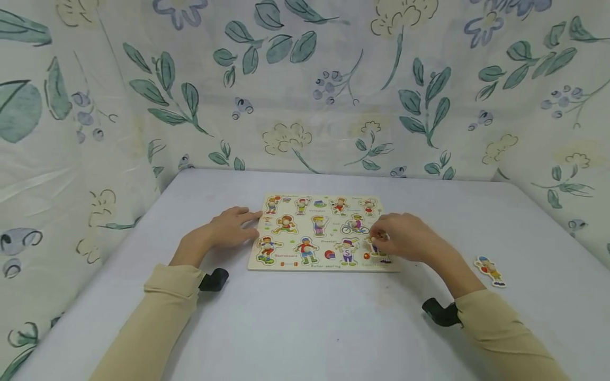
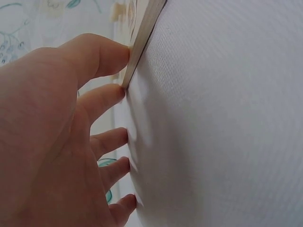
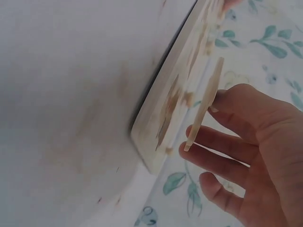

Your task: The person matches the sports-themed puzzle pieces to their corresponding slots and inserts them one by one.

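Observation:
A wooden peg puzzle board (image 1: 300, 225) with painted sports children lies flat on the white table. My left hand (image 1: 231, 227) is at its left edge, fingers spread. In the left wrist view the thumb (image 2: 113, 56) and index fingertip touch the board's side, while the other fingertips rest on the table. My right hand (image 1: 405, 236) is over the board's lower right corner. It pinches a thin wooden puzzle piece (image 3: 204, 106), seen edge-on and tilted a little above the board in the right wrist view. The hand hides part of the piece in the head view.
One loose puzzle piece (image 1: 490, 271), a figure in a blue cap, lies on the table to the right, beyond my right forearm. White cloth (image 1: 305, 106) with leaf and flower prints surrounds the table (image 1: 295, 328) at the back and sides.

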Demonstrator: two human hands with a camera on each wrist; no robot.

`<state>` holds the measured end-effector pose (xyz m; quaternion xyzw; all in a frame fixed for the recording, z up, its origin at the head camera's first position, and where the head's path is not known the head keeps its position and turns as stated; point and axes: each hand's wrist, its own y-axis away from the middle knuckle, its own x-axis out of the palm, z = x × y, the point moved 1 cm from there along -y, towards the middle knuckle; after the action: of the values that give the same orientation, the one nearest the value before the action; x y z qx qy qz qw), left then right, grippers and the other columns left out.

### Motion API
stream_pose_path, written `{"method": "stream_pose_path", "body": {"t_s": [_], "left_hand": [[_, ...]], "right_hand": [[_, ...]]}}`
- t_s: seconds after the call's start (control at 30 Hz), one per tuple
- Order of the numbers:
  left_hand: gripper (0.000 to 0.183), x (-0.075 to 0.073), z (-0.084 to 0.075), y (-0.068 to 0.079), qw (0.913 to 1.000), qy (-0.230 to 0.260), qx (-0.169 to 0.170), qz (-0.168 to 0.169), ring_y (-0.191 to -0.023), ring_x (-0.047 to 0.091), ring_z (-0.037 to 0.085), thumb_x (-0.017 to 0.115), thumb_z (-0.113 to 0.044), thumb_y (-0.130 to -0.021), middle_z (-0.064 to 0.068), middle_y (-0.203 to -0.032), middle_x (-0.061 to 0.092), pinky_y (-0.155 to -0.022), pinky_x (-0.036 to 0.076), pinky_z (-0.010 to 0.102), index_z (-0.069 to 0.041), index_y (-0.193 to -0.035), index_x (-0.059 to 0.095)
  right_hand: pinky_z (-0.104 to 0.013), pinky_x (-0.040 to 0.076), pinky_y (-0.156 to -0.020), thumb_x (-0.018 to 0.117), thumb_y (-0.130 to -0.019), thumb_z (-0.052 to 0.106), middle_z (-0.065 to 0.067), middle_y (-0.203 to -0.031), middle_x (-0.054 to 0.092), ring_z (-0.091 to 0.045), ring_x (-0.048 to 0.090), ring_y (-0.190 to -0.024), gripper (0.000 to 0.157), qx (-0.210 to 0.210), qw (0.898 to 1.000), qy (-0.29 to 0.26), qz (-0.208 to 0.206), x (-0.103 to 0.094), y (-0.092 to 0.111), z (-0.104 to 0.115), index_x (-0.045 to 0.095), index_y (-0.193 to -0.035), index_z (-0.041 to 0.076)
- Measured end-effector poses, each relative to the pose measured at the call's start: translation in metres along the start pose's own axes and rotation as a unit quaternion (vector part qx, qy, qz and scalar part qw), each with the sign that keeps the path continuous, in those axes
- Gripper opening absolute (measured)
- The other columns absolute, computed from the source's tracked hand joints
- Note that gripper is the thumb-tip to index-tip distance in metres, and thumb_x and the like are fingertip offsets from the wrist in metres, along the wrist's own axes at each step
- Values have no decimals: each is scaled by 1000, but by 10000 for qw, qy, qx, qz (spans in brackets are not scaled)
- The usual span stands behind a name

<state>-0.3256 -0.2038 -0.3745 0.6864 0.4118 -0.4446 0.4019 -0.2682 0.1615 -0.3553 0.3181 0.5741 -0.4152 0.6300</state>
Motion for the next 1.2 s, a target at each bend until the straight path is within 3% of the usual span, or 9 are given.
{"method": "stream_pose_path", "body": {"t_s": [0.27, 0.5, 0.67, 0.97, 1.2], "left_hand": [[64, 1, 1, -1, 10000, -5, -27, 14, -144, 19, 52, 49, -36, -97, 29, -157, 25, -114, 18, 70, -8, -153, 34], [65, 0, 0, -2, 9999, 9, -96, 74, -144, 19, 51, 49, -37, -97, 29, -157, 25, -114, 19, 69, -9, -154, 34], [64, -1, 0, -2, 9999, 15, -117, 77, -145, 19, 51, 49, -37, -97, 28, -157, 24, -114, 19, 68, -10, -154, 34], [64, 0, 0, -1, 9999, 38, -108, 51, -145, 18, 51, 49, -36, -98, 28, -157, 24, -115, 18, 68, -10, -154, 34], [64, 0, -1, -2, 9999, 13, -133, 45, -145, 18, 51, 49, -36, -98, 28, -158, 24, -115, 18, 68, -10, -154, 34]], "right_hand": [[-31, 42, -71, 69, -91, 18, 3, -92, 68, -13, 51, -74, 14, -261, 9996, 120, 84, 4, -18, 24, 76, -101, 12], [-39, 50, -90, 66, -92, 18, 3, -106, 70, -15, 58, -93, 13, -324, 9992, 100, 230, 13, -27, 37, 76, -101, 16], [-38, 50, -86, 66, -91, 16, 4, -101, 70, -15, 59, -94, 11, -567, 9982, 151, 112, 17, -28, 41, 76, -96, 15], [-39, 49, -87, 66, -91, 17, 6, -94, 67, -13, 56, -87, 9, -415, 9987, 247, 174, 21, -30, 42, 75, -93, 18], [-30, 47, -72, 67, -88, 14, 5, -91, 67, -13, 54, -78, 8, -424, 9987, 241, 175, 20, -31, 44, 75, -90, 16]]}}
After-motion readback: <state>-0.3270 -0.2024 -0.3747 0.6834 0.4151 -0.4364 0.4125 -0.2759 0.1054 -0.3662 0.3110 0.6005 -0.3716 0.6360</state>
